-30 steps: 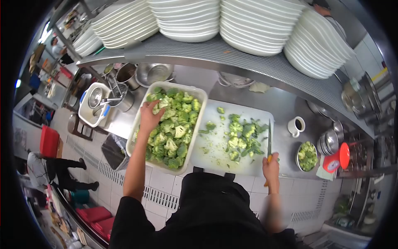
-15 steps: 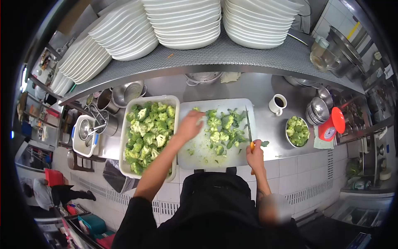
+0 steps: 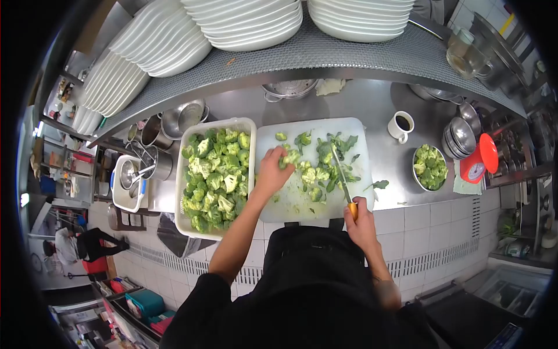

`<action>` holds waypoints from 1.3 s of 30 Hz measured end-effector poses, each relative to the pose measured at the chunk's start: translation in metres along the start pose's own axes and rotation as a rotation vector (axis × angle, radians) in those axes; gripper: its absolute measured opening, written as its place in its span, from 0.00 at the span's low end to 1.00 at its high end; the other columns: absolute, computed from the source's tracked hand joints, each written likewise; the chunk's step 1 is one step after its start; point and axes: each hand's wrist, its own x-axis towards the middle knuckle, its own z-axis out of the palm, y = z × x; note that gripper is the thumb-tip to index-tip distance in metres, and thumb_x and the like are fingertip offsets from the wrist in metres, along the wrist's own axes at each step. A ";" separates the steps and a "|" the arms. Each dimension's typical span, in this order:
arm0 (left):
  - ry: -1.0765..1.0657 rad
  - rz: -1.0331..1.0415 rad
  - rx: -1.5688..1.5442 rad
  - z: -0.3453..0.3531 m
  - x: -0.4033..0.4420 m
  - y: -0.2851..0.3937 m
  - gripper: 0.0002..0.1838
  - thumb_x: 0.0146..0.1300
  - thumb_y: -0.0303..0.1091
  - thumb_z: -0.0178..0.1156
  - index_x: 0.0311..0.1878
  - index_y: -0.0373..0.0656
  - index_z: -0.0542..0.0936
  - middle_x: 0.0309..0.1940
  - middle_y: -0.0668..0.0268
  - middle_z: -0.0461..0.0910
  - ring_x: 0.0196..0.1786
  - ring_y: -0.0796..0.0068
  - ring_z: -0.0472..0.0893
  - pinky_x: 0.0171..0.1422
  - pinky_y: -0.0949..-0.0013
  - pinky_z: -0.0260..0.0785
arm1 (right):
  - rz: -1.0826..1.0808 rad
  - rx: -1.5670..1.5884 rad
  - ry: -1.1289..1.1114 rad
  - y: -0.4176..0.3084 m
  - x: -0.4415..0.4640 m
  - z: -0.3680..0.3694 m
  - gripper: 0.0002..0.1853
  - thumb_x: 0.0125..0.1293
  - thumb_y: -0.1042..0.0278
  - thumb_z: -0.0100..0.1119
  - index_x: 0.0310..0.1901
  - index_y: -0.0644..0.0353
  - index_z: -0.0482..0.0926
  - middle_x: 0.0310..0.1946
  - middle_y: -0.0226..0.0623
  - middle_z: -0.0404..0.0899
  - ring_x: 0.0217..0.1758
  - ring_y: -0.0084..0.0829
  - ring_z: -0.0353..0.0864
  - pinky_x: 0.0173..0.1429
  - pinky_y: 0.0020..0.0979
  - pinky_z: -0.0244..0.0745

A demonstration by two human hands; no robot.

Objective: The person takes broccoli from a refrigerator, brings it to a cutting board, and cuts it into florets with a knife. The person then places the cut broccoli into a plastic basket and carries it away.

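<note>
On the white cutting board (image 3: 280, 208) lie cut broccoli florets (image 3: 314, 174) and, to their right, leafy green trimmings (image 3: 343, 143). My left hand (image 3: 272, 173) is over the board's left half, its fingers closed round a pale green broccoli floret (image 3: 292, 157). My right hand (image 3: 361, 225) grips the orange handle of a knife (image 3: 342, 175) at the board's lower right. The blade points up and away across the trimmings. A loose broccoli leaf (image 3: 379, 184) lies over the board's right edge. A small floret (image 3: 281, 136) sits alone near the top left.
A white basket (image 3: 251, 131) full of broccoli florets stands left of the board. To the right are a bowl of broccoli (image 3: 430, 167), a mug of dark liquid (image 3: 401, 127) and a red scale (image 3: 479, 160). Stacked white plates (image 3: 250, 26) fill the shelf above.
My left hand has closed on a floret at the pile's left side. My right hand has swung the knife's blade left, over the trimmings. The whole view has shifted slightly.
</note>
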 end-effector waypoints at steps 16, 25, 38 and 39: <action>0.288 -0.705 -0.248 0.038 -0.136 -0.014 0.11 0.59 0.31 0.71 0.41 0.35 0.84 0.33 0.57 0.86 0.36 0.69 0.87 0.44 0.67 0.80 | -0.293 -0.388 -0.485 -0.017 -0.007 0.035 0.33 0.74 0.67 0.52 0.78 0.42 0.57 0.33 0.55 0.77 0.31 0.60 0.81 0.40 0.55 0.79; 0.276 -0.757 -0.243 0.034 -0.130 -0.018 0.13 0.57 0.32 0.72 0.40 0.35 0.83 0.34 0.57 0.85 0.35 0.67 0.86 0.43 0.66 0.80 | -0.422 -0.363 -0.381 -0.010 -0.010 0.053 0.34 0.72 0.69 0.54 0.78 0.43 0.58 0.33 0.49 0.75 0.26 0.54 0.80 0.34 0.52 0.79; 0.325 -0.556 -0.199 0.041 -0.130 -0.018 0.07 0.55 0.25 0.69 0.36 0.37 0.81 0.35 0.55 0.79 0.30 0.64 0.83 0.36 0.66 0.77 | -0.178 -0.596 -0.584 -0.008 -0.009 0.063 0.37 0.74 0.66 0.50 0.80 0.37 0.49 0.33 0.57 0.77 0.29 0.63 0.80 0.39 0.57 0.79; 0.321 -0.539 -0.196 0.043 -0.132 -0.020 0.07 0.55 0.25 0.69 0.36 0.37 0.81 0.35 0.55 0.79 0.30 0.64 0.83 0.36 0.66 0.77 | -0.184 -0.605 -0.602 -0.005 -0.006 0.067 0.37 0.74 0.67 0.50 0.80 0.37 0.49 0.33 0.58 0.77 0.30 0.62 0.80 0.40 0.57 0.79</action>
